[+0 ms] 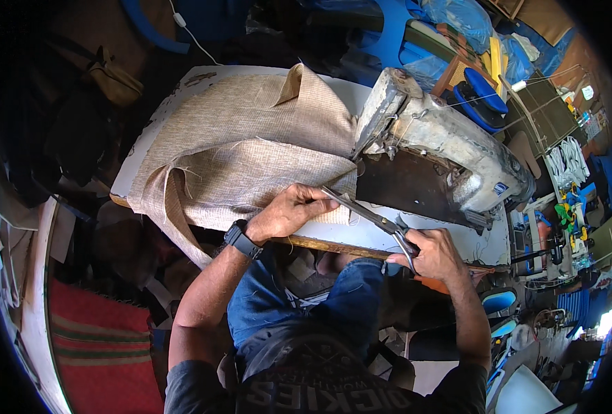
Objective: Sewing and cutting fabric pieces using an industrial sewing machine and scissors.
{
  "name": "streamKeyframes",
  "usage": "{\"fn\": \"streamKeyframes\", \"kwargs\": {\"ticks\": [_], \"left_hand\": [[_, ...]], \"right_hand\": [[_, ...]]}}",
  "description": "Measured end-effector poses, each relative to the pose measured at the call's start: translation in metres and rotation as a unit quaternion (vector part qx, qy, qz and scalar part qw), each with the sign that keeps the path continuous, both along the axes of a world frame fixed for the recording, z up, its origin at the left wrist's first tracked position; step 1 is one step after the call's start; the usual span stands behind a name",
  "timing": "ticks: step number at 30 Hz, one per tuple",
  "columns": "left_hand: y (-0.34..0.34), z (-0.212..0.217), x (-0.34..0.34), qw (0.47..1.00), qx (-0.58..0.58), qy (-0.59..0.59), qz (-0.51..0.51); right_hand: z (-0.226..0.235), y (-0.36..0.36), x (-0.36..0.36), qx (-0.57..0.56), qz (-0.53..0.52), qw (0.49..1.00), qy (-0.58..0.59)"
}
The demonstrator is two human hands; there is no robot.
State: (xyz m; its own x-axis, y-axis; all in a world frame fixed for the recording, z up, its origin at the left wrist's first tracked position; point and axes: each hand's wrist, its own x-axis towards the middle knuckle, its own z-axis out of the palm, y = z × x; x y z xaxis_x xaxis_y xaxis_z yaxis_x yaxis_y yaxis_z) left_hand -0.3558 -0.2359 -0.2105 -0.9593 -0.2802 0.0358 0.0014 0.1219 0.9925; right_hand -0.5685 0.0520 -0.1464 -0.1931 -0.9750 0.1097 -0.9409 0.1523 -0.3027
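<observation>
My right hand [433,255] is closed round the handles of a pair of metal scissors [371,217], whose blades point up and left toward the cloth. Beige woven fabric [230,145] lies over the white table, with frayed edges and a folded strip hanging off the front left. At its near edge my left hand [295,210] pinches the fabric, its fingertips right beside the scissor tips. Whether the blades are touching the fabric I cannot tell. Just beyond the scissors stands a worn, pale sewing machine [451,145], its needle end over the cloth's right side.
The white table [489,245] has a worn wooden front edge close to my lap. Behind the machine are a blue-topped brush-like object [482,96], a blue plastic chair [389,31] and plastic bags. Red striped cloth [102,345] lies at lower left. Tools and cords crowd the right.
</observation>
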Motion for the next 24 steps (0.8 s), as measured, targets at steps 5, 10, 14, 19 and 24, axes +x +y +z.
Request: {"fn": "streamKeyframes", "kwargs": {"ticks": [5,10,14,19,24], "left_hand": [[0.0,0.002,0.0,0.999,-0.035,-0.011,0.003],[0.018,0.005,0.009,0.986,-0.165,-0.001,0.024],[0.078,-0.014,0.042,0.88,-0.422,0.206,-0.066],[0.117,-0.049,0.121,0.934,-0.325,0.093,-0.115],[0.068,-0.044,0.241,0.987,-0.05,-0.083,0.131]], "right_hand": [[-0.005,0.008,0.005,-0.027,0.005,0.999,0.019],[-0.012,0.02,0.011,-0.067,-0.019,0.998,-0.006],[-0.026,0.037,0.016,-0.065,-0.099,0.982,-0.145],[-0.051,0.06,0.036,-0.091,-0.103,0.948,-0.287],[-0.089,0.046,0.088,-0.103,-0.195,0.735,-0.641]]}}
